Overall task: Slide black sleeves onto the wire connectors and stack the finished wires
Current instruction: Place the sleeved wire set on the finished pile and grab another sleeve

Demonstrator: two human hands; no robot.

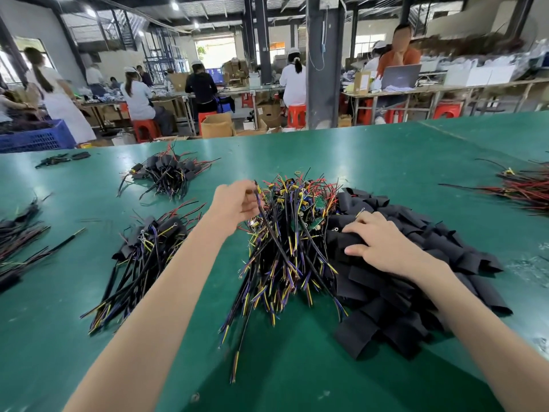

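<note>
A big heap of unsleeved wire assemblies (291, 233), with small green boards and yellow, purple and black leads, lies in the middle of the green table (371, 156). My left hand (237, 203) is at the heap's upper left and pinches one black wire (263, 215) between its fingers. To the right of the heap lies a pile of flat black sleeves (416, 281). My right hand (383, 245) rests on top of that pile, its fingers curling over a sleeve. A stack of finished sleeved wires (145, 251) lies to the left.
Another bundle of sleeved wires (169, 173) lies farther back left, more wires (17, 245) at the left edge, and red and black wires (525, 188) at the far right. A blue crate (35, 138) stands at the back left. Workers sit at benches beyond the table.
</note>
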